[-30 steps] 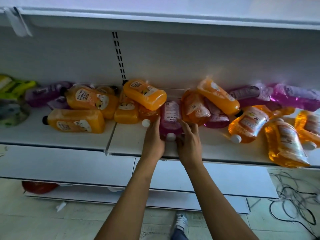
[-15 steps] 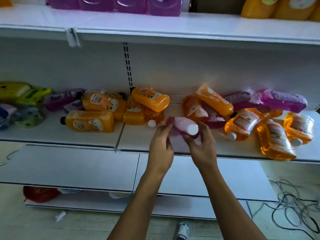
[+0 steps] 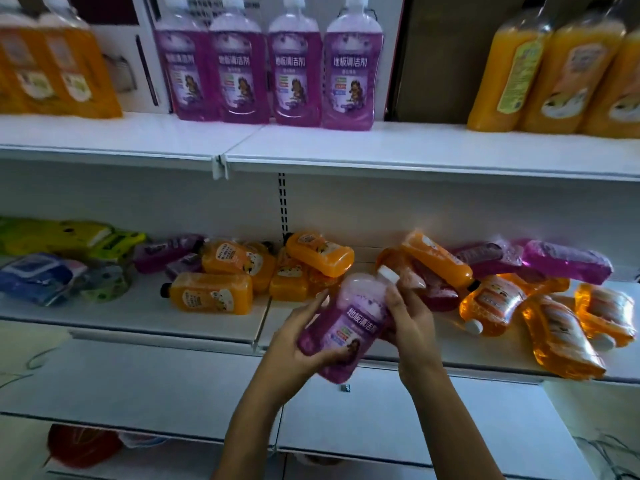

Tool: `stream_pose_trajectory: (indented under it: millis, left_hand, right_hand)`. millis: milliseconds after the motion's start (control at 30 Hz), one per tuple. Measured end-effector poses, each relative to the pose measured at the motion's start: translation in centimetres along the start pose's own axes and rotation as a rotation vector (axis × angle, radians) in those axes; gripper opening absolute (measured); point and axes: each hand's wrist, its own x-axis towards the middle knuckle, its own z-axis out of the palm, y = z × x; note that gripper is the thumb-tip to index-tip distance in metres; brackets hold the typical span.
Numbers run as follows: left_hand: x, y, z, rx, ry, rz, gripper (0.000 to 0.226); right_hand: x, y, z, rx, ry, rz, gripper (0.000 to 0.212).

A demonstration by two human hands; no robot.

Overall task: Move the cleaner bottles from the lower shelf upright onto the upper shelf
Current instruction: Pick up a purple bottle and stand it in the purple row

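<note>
Now you hold one purple cleaner bottle [image 3: 346, 327] with both hands, in the air just in front of the front edge of the lower shelf [image 3: 131, 317], near its middle. Your left hand [image 3: 294, 351] is under the lower part of the bottle, the fingers curled around its base and the thumb lying along its left side. Your right hand [image 3: 410, 327] grips the right side of the bottle near the shoulder, the fingers wrapped behind it. The bottle is tilted, its white cap [image 3: 388, 273] pointing up and to the right, and the label faces you. Behind it, on the lower shelf, many orange bottles [image 3: 211, 297] and some purple ones [image 3: 564, 261] lie on their sides in a loose pile, several touching or resting on each other. Toward the left end of this shelf lie green and blue soft packs [image 3: 41, 275]. On the upper shelf [image 3: 381, 147], four purple bottles [image 3: 270, 71] stand upright in a row near the middle, close to the back. Orange bottles [image 3: 554, 74] stand upright toward the right end, and more orange ones [image 3: 52, 71], blurred, toward the left end.
</note>
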Motion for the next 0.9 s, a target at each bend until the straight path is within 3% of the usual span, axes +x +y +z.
stream_pose_trajectory:
  millis: [67, 233, 500, 633, 900]
  left_hand:
    - [-0.7, 0.4, -0.9, -0.029, -0.003, -0.013, 0.070]
    - [-2.4, 0.4, -2.0, -0.189, 0.159, 0.026, 0.070]
    - [-5.1, 2.5, -6.2, -0.342, 0.442, 0.131, 0.063]
    - [-6.6, 3.8, -8.4, -0.281, 0.542, 0.197, 0.071]
    - [-8.6, 8.2, -9.7, -0.208, 0.628, 0.357, 0.076]
  right_hand:
    - [0.2, -0.8, 1.7, -0.077, -0.071, -0.027, 0.038]
    - [-0.3, -1.7, 5.8, -0.139, -0.176, -0.078, 0.028]
    - [-2.9, -4.1, 12.4, -0.275, -0.540, -0.330, 0.066]
    - [-3.7, -6.4, 15.2, -0.450, -0.693, -0.404, 0.073]
    - [-4.6, -12.4, 15.8, -0.517, -0.907, -0.579, 0.081]
